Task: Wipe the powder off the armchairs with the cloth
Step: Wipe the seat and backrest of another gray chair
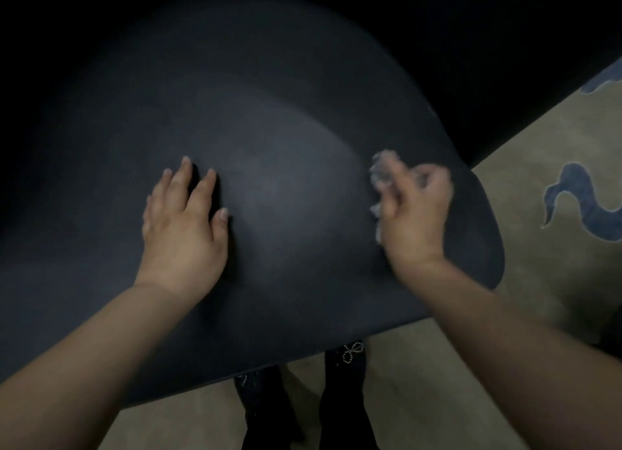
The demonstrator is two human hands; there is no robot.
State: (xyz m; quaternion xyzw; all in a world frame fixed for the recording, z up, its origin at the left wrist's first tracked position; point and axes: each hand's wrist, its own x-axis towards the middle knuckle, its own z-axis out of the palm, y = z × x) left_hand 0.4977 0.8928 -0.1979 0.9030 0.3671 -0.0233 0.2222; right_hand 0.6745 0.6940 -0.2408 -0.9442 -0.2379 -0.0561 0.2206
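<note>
Two hands on a dark armchair (pixel 269 140) seat.
Left hand (pixel 183 227) lies flat, fingers spread, holding nothing, mid-seat; right hand (pixel 415 214), blurred, is curled around a crumpled white cloth (pixel 382 170) near the seat's right edge, above patterned carpet (pixel 555 180).

The left hand (pixel 183 230) lies flat with fingers spread. The right hand (pixel 415 214) is curled shut, blurry, arm stretched out.
</note>
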